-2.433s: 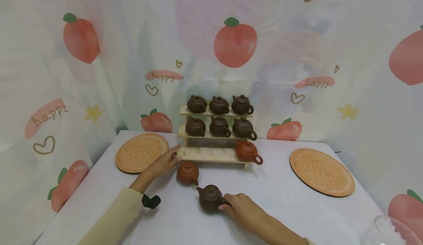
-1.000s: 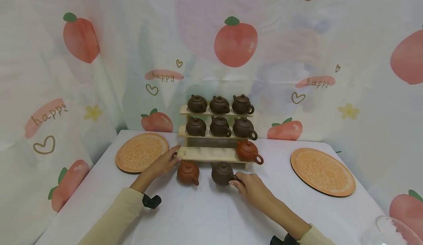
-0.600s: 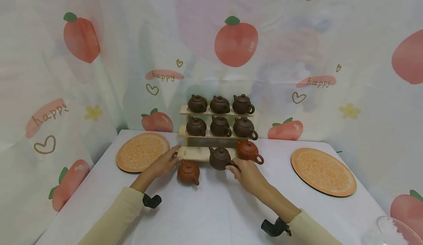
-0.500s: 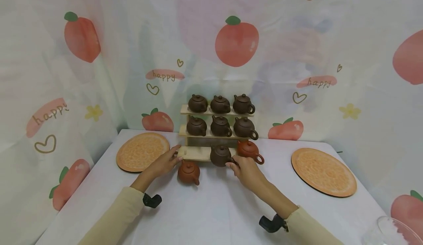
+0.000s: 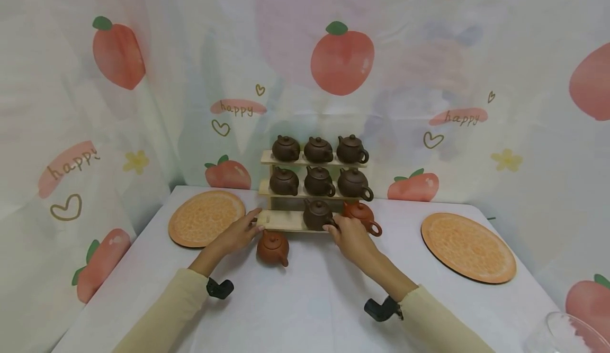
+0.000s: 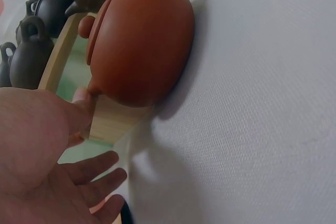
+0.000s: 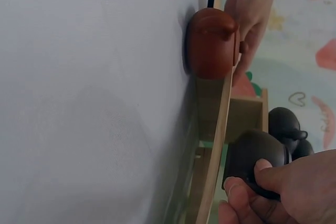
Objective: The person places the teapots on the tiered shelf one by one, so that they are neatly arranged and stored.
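Observation:
My right hand (image 5: 355,241) grips a dark brown teapot (image 5: 316,215) by its handle. This teapot is at the middle of the bottom shelf of a three-tier wooden stand (image 5: 284,220). At that shelf's left end, my left hand (image 5: 239,233) holds the board between thumb and index finger, the other fingers extended. A reddish-brown teapot (image 5: 272,248) is on the table just in front, close to the left thumb (image 6: 81,100). Another reddish-brown teapot (image 5: 358,212) sits at the bottom shelf's right end, partly behind my right hand.
Several dark brown teapots (image 5: 284,181) fill the top and middle shelves. A round orange mat (image 5: 207,218) lies left of the stand, another orange mat (image 5: 467,248) right. A clear glass vessel (image 5: 555,334) stands at the near right corner. Patterned cloth hangs behind.
My right hand has carried the dark brown teapot from low over the front of the table up and away to the bottom shelf's middle. The left hand has stayed at the shelf's end.

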Demonstrator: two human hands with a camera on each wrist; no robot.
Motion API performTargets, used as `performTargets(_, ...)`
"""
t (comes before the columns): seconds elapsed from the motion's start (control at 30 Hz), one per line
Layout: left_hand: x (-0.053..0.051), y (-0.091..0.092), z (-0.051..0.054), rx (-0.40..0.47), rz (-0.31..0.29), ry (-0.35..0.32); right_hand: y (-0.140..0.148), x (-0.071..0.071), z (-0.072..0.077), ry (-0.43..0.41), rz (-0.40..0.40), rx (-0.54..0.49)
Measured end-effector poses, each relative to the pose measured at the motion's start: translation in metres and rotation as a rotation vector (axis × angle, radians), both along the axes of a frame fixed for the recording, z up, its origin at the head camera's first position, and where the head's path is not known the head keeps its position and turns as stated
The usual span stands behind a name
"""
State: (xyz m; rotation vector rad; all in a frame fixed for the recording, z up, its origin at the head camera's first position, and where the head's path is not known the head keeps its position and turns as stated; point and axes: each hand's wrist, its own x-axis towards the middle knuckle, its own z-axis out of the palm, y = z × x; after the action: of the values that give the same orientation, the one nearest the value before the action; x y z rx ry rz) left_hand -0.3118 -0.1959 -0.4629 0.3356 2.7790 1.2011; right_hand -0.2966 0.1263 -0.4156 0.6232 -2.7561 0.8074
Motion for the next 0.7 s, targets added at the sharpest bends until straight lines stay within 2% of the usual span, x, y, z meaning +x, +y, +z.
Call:
performTargets(0.27, -0.0002, -0.0002, 0.0014, -0.017, -0.008, 0.017, -0.0006, -0.0050, -0.0020, 0.005, -0.008, 0.011)
performTargets(0.7, -0.0008, -0.0017, -0.0007, -0.006, -0.003, 0.003, -0.0021, -0.0073, -0.0030, 0.002, -0.020, 0.019)
